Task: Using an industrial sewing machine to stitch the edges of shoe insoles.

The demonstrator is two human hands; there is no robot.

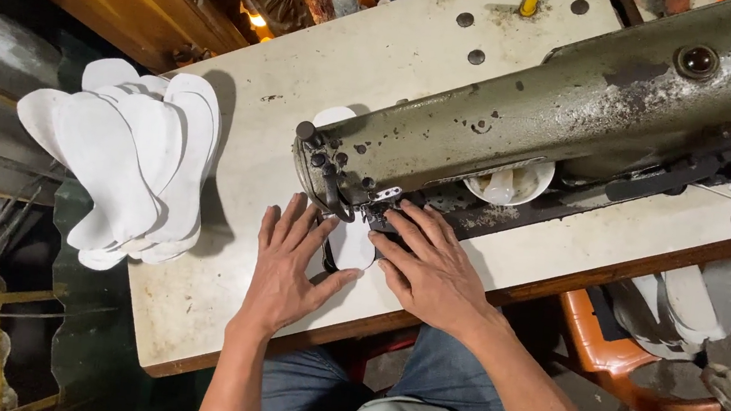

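I hold a white insole [351, 246] flat on the worktop [402, 61], under the needle end of the sewing machine [525, 114]. My left hand [288, 266] lies beside it with fingers spread, thumb touching its edge. My right hand [432, 265] presses from the other side, fingers stretched toward the foot, not pinching. To do this well, I think both hands must guide evenly and stay away from the needle. The worktop is pale, stained and worn. A stack of insoles [124, 162] hangs over its left edge. A small bowl [509, 184] sits under the machine arm. An orange chair [616, 357] stands at the right, and the room is dark.
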